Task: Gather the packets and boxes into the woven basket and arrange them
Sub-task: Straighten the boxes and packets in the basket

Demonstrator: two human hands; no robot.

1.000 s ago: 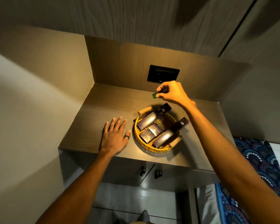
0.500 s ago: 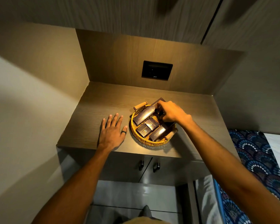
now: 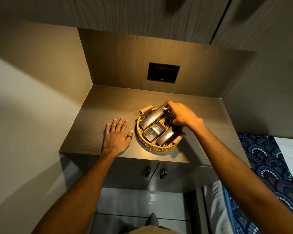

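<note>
The basket point(image 3: 159, 146) sits on the worktop point(image 3: 108, 105), near its front edge. Four dark boxes lie inside: a long box point(image 3: 152, 118) at the back, two small boxes point(image 3: 154, 132) in the middle, another long box point(image 3: 166, 136) toward the front. The right hand point(image 3: 181, 115) reaches down over the basket's far side, fingers point(image 3: 169, 105) curled around something small and dark; what it is I cannot tell. The left hand point(image 3: 118, 135) lies flat on the worktop just beside the basket, fingers spread and holding nothing.
</note>
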